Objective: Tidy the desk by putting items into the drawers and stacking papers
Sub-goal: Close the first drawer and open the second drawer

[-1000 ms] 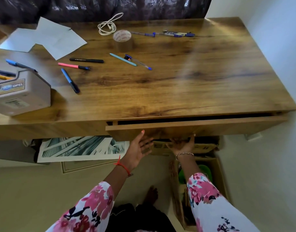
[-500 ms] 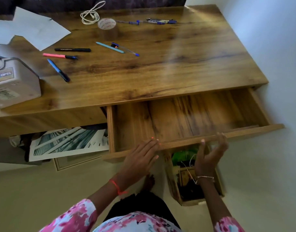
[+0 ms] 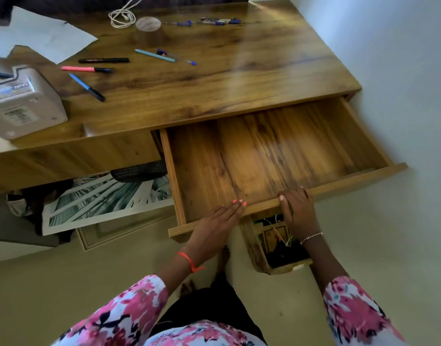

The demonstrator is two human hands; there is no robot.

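The right-hand drawer (image 3: 264, 156) of the wooden desk (image 3: 214, 78) stands pulled far out, and nothing lies in it. My left hand (image 3: 218, 221) rests flat with straight fingers on the drawer's front edge. My right hand (image 3: 298, 208) grips that same front edge further right, fingers curled over it. On the desk top lie a black marker (image 3: 103, 60), a pink pen (image 3: 86, 69), a blue pen (image 3: 86, 86), a teal pen (image 3: 154, 55), a clear blue pen (image 3: 177, 57), more pens (image 3: 209, 21) at the back, a tape roll (image 3: 148, 27), a white cable (image 3: 122, 17) and loose papers (image 3: 42, 34).
A grey box (image 3: 22, 103) sits at the desk's left front. Under the desk lie a striped print (image 3: 102, 201) and a framed picture (image 3: 119, 228). A wooden crate (image 3: 276, 245) with odds and ends stands on the floor below the drawer. A pale wall (image 3: 401, 71) borders the right.
The drawer went from nearly closed to pulled far out. My left hand has moved onto its front edge, and my right hand now grips that edge from above.
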